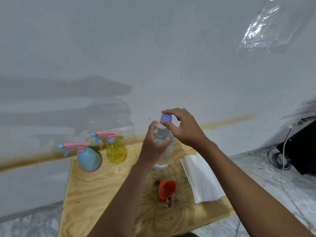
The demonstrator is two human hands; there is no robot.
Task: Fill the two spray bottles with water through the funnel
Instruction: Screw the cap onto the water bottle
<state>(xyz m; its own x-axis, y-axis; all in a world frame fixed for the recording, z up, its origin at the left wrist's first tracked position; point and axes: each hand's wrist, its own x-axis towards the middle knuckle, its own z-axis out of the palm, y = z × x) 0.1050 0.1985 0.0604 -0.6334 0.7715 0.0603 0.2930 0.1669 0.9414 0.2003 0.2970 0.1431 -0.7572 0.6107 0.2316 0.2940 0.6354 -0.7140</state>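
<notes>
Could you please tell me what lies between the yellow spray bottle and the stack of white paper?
In the head view, a clear water bottle, gripped by the left hand, lies between the yellow spray bottle and the paper stack.

No words or numbers can be read. The clear water bottle, the blue spray bottle and the yellow spray bottle show none.
</notes>
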